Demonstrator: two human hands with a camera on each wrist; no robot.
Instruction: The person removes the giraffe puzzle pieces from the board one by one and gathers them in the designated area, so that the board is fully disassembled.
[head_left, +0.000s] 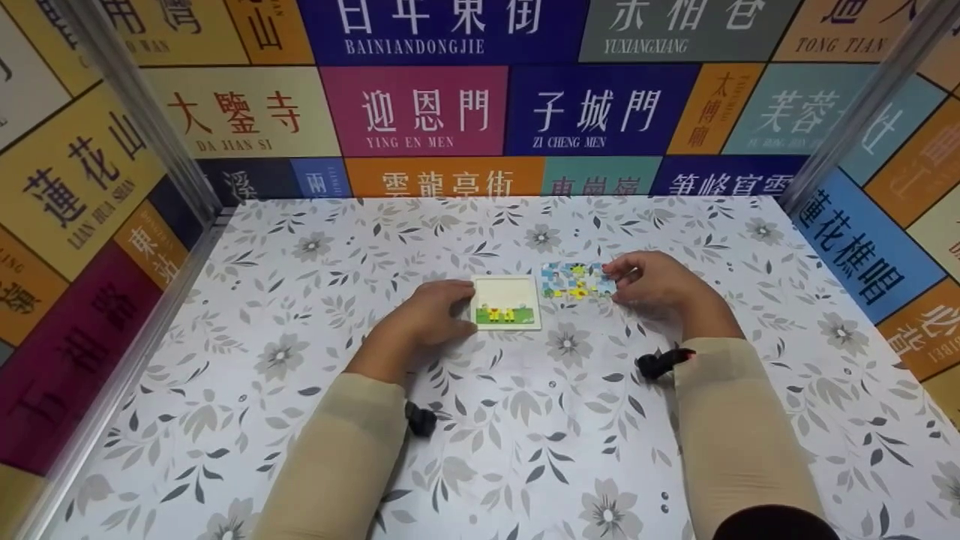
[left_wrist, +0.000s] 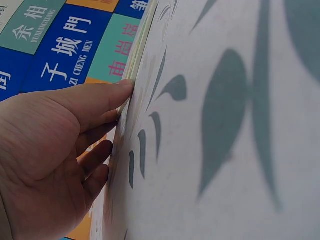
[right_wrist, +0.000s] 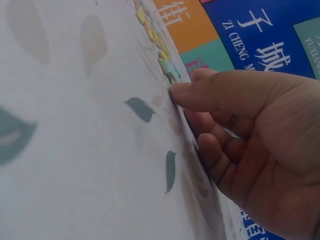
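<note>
Nearest: two tan sleeves [head_left: 337,461], each with one black wrist device [head_left: 421,421] at its cuff, over the leaf-patterned surface [head_left: 480,427].

Beyond, two hands. Left hand [head_left: 431,311]: thumb and fingers apart, tips against the left edge of a white tray [head_left: 505,291]. Right hand [head_left: 651,285]: thumb and index apart at the right end of a patch of loose puzzle pieces [head_left: 577,280]; whether one is pinched, cannot tell.

Key relation, as judged: patch lies left of the right fingers, just right of the tray, narrow gap between. Its long axis runs left to right. Right hand nearer the pieces, left nearer the tray.

Count: one tray, near-square; one green-and-yellow strip [head_left: 523,315] filling its near side, far part bare; one patch, pieces too small to count.

Farthest: wall of coloured name panels [head_left: 585,112].
</note>
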